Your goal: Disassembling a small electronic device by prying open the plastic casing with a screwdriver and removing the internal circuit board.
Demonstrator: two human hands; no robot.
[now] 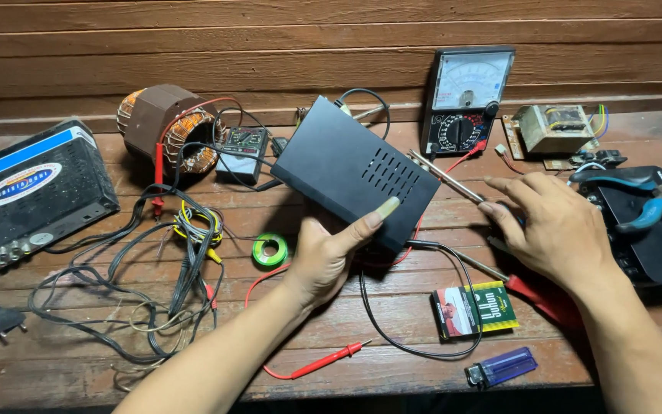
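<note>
Box: the black box (354, 170) was tilted mid-counter, long axis running far-left to near-right.
Left hand: the left hand (325, 257) gripped its near edge from below.
Right hand: the right hand (553, 230), open and empty, hovered just right, near the screwdriver (534, 290).

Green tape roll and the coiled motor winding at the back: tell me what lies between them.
In the head view, between the green tape roll and the motor winding lie tangled black cables and a red probe on the wooden table.
</note>
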